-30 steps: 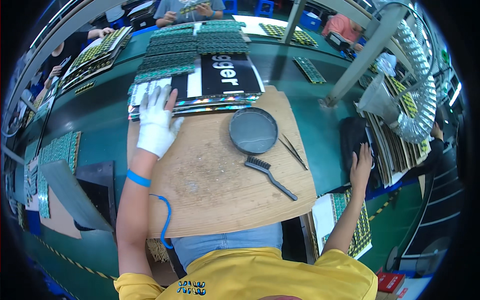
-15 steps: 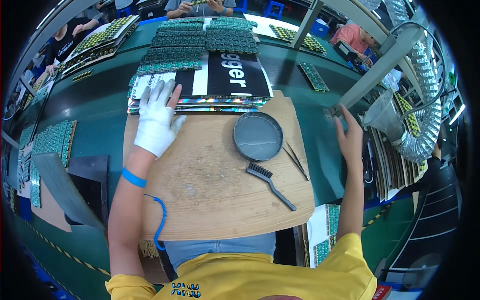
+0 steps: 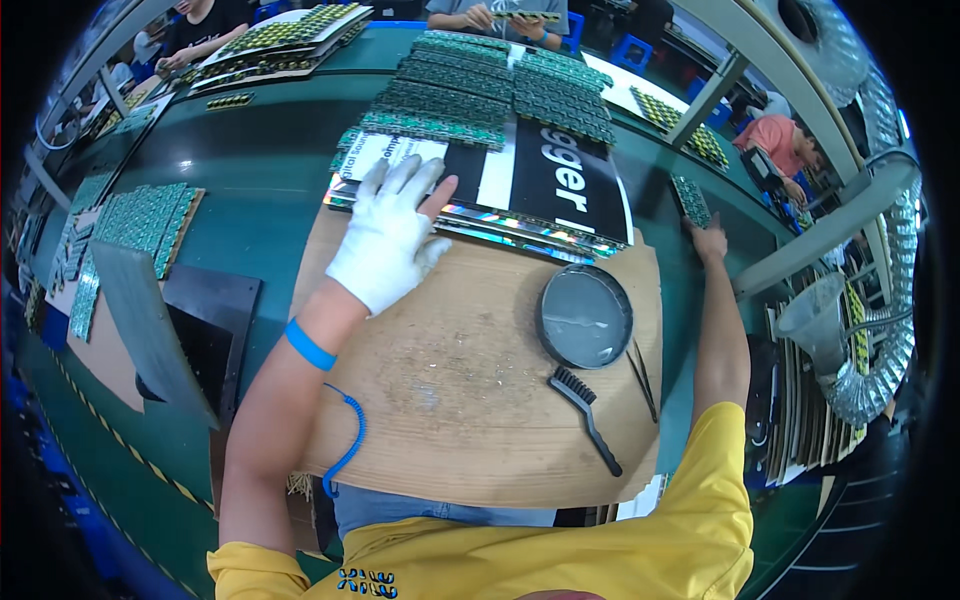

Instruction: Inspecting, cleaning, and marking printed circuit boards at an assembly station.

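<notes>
My left fingers (image 3: 404, 178) lie spread, empty, on the boldly lettered sheet (image 3: 535, 172); my right fingers (image 3: 692, 228) have reached the circuit board (image 3: 690, 198), grip unclear.

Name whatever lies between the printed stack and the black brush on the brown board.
In the head view, the round dark dish lies between the printed stack and the black brush.

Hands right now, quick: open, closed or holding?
Left hand: open, fingers extended over the printed sheet.
Right hand: at a green circuit board's near end; whether closed on it cannot be told.
</notes>
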### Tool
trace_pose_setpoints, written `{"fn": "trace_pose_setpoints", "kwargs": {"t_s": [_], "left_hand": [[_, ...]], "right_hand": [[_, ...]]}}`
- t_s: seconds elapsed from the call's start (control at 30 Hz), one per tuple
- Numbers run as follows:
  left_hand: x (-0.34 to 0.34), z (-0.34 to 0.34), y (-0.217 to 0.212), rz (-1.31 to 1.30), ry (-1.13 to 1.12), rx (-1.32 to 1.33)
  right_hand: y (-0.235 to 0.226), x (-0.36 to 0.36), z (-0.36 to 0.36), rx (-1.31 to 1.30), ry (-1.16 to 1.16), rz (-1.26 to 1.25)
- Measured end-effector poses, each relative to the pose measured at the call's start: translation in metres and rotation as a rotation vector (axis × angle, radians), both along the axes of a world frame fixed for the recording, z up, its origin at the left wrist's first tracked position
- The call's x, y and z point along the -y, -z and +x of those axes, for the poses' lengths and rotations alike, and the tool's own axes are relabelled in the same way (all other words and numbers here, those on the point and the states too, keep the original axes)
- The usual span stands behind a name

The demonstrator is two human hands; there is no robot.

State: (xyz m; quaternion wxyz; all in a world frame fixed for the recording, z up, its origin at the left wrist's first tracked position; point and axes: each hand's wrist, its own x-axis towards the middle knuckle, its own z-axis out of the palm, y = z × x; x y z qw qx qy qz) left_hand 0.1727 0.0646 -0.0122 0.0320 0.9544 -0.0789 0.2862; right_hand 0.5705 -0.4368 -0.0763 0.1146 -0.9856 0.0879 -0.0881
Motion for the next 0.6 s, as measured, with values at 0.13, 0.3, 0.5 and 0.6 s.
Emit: {"fn": "trace_pose_setpoints", "kwargs": {"t_s": [0.13,0.3,0.5,0.6], "left_hand": [[0.006,-0.001,-0.006,-0.018,0.033,-0.015],[0.004,-0.005,-0.006,-0.049,0.012,-0.006],[0.016,-0.038,-0.064,-0.118,0.111,0.103],[0.027,-0.072,-0.090,-1.110,0.464,-0.413]], "right_hand": [[-0.022,0.001,-0.044,0.163,0.019,0.011],[-0.077,-0.046,-0.174,0.498,-0.291,0.370],[-0.132,-0.101,-0.354,0.437,-0.801,0.729],[-0.135,-0.116,-0.423,0.358,-0.925,0.649]]}}
